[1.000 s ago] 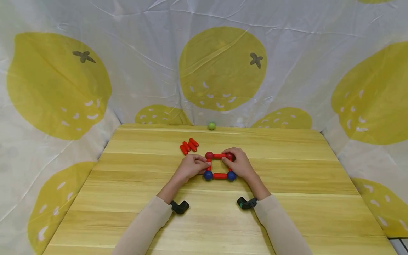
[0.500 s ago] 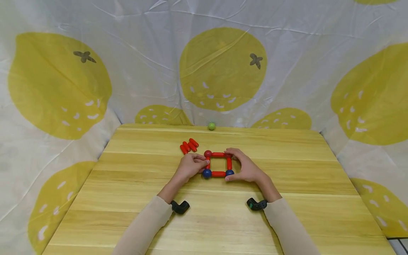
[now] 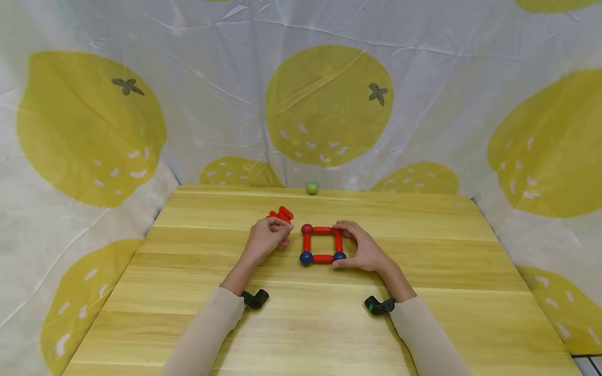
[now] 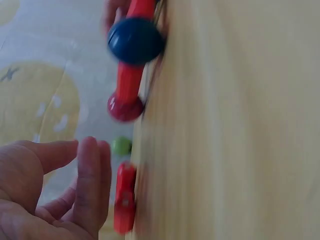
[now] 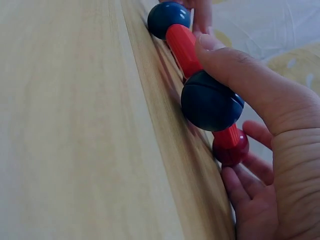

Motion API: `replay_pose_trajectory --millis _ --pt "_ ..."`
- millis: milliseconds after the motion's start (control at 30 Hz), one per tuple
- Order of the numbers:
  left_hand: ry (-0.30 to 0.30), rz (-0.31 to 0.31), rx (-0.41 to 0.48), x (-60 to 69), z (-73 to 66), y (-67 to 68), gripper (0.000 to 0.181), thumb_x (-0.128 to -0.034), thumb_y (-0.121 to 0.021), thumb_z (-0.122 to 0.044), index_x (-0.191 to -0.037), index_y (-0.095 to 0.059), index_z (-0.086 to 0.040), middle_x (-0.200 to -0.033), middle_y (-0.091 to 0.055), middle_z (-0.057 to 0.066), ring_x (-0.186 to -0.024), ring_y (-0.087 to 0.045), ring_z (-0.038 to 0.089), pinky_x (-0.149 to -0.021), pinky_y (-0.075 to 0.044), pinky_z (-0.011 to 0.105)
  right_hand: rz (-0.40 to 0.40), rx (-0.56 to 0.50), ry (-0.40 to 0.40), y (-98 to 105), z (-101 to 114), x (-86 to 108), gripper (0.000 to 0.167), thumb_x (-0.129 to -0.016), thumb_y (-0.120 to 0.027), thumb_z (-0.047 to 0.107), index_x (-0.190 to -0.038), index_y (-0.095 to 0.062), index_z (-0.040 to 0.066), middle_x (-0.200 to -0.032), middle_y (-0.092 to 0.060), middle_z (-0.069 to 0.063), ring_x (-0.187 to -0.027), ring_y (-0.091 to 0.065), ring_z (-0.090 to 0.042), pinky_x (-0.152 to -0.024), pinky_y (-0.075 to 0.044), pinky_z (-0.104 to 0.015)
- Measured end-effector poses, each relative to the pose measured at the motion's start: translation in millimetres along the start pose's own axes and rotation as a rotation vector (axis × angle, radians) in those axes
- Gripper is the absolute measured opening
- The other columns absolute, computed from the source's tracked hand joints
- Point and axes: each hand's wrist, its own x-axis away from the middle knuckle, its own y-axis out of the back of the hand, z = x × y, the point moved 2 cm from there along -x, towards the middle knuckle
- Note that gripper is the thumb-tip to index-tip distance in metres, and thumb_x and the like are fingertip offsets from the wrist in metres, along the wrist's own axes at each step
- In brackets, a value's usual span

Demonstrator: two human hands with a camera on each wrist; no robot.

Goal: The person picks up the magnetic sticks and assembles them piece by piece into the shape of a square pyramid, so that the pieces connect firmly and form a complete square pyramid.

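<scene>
A square frame of red rods (image 3: 323,258) lies on the table, with blue balls (image 3: 306,258) at its near corners and dark red balls (image 3: 307,230) at the far ones. Around its right side my right hand (image 3: 369,251) holds it, thumb by the near blue ball and fingers at the far red one. My left hand (image 3: 265,239) is apart from the frame, left of it, close to several loose red rods (image 3: 285,212). In the left wrist view its fingers (image 4: 89,185) are fairly straight and nothing shows between them and the thumb. It partly hides the loose rods.
A green ball (image 3: 312,188) sits at the table's far edge. Behind the wooden table (image 3: 301,324) hangs a lemon-print cloth (image 3: 226,104), which also lines both sides.
My left hand has let go of the frame's left side and moved left toward the loose rods. My right hand has shifted its hold from the far right corner to span the right side.
</scene>
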Motion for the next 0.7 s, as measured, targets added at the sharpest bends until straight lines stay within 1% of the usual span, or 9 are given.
replay_pose_trajectory --millis 67,133,200,267,333,400,467,567,700 --pt "-0.015 -0.061 -0.009 -4.1 0.9 13.2 0.03 -0.0939 -0.078 -0.03 -0.108 -0.07 -0.006 -0.096 -0.074 0.02 -0.07 -0.077 0.028 -0.063 -0.064 0.037 -0.002 -0.014 0.001 0 3 0.8 0.095 -0.069 -0.097 0.014 -0.15 -0.048 0.007 -0.16 -0.037 -0.021 -0.144 -0.044 -0.036 -0.119 -0.035 -0.056" --pt "-0.025 -0.111 -0.027 -8.9 3.8 24.8 0.034 -0.0925 -0.079 -0.031 -0.112 -0.068 -0.005 -0.096 -0.071 0.019 -0.067 -0.076 0.029 -0.06 -0.064 0.037 0.006 -0.024 0.003 0 8 1.2 0.095 -0.07 -0.097 0.012 -0.15 -0.047 0.002 -0.159 -0.036 -0.025 -0.144 -0.042 -0.039 -0.12 -0.034 -0.057" --pt "-0.029 -0.135 -0.063 -13.8 7.1 33.0 0.043 -0.0906 -0.081 -0.034 -0.119 -0.066 -0.005 -0.097 -0.067 0.017 -0.064 -0.074 0.027 -0.057 -0.063 0.036 0.016 -0.027 0.005 2 17 1.3 0.093 -0.071 -0.096 0.012 -0.149 -0.047 -0.001 -0.159 -0.036 -0.027 -0.144 -0.042 -0.041 -0.12 -0.034 -0.057" --pt "-0.037 -0.145 -0.123 -18.8 9.9 37.8 0.054 -0.0883 -0.083 -0.036 -0.128 -0.063 -0.005 -0.098 -0.065 0.015 -0.06 -0.072 0.024 -0.054 -0.061 0.032 0.025 -0.03 0.006 4 26 2.1 0.091 -0.071 -0.095 0.012 -0.148 -0.048 -0.003 -0.158 -0.037 -0.029 -0.144 -0.043 -0.041 -0.119 -0.035 -0.057" --pt "-0.044 -0.141 -0.193 -22.7 11.5 40.2 0.062 -0.0863 -0.085 -0.039 -0.133 -0.062 -0.005 -0.097 -0.064 0.013 -0.056 -0.07 0.021 -0.053 -0.057 0.028 0.028 -0.032 0.01 6 34 2.3 0.089 -0.072 -0.095 0.012 -0.147 -0.049 -0.004 -0.156 -0.038 -0.029 -0.142 -0.044 -0.041 -0.119 -0.036 -0.058" --pt "-0.056 -0.142 -0.274 -24.7 12.2 41.3 0.064 -0.0848 -0.086 -0.04 -0.134 -0.063 -0.005 -0.095 -0.065 0.012 -0.056 -0.067 0.018 -0.054 -0.053 0.026 0.025 -0.038 0.012 6 37 2.4 0.088 -0.072 -0.095 0.013 -0.146 -0.05 -0.004 -0.156 -0.039 -0.029 -0.142 -0.045 -0.041 -0.119 -0.036 -0.059" --pt "-0.066 -0.15 -0.349 -25.2 13.7 42.4 0.063 -0.084 -0.086 -0.041 -0.131 -0.066 -0.004 -0.093 -0.066 0.012 -0.061 -0.065 0.017 -0.058 -0.049 0.025 0.02 -0.05 0.013 5 37 2.6 0.087 -0.072 -0.095 0.013 -0.146 -0.05 -0.003 -0.156 -0.039 -0.027 -0.142 -0.044 -0.041 -0.119 -0.035 -0.059" --pt "-0.062 -0.153 -0.371 -23.3 17.1 44.8 0.057 -0.0842 -0.086 -0.039 -0.127 -0.069 -0.005 -0.094 -0.069 0.012 -0.061 -0.066 0.015 -0.059 -0.052 0.026 0.013 -0.068 0.013 4 35 2.7 0.087 -0.072 -0.095 0.012 -0.146 -0.051 -0.003 -0.156 -0.039 -0.026 -0.142 -0.044 -0.04 -0.119 -0.033 -0.06" --pt "-0.058 -0.151 -0.361 -19.1 18.3 51.6 0.049 -0.0853 -0.085 -0.034 -0.124 -0.07 -0.007 -0.095 -0.073 0.012 -0.057 -0.069 0.015 -0.057 -0.055 0.028 0.005 -0.071 0.01 5 35 3.4 0.087 -0.072 -0.095 0.01 -0.145 -0.051 -0.003 -0.156 -0.039 -0.028 -0.142 -0.044 -0.041 -0.119 -0.034 -0.061"
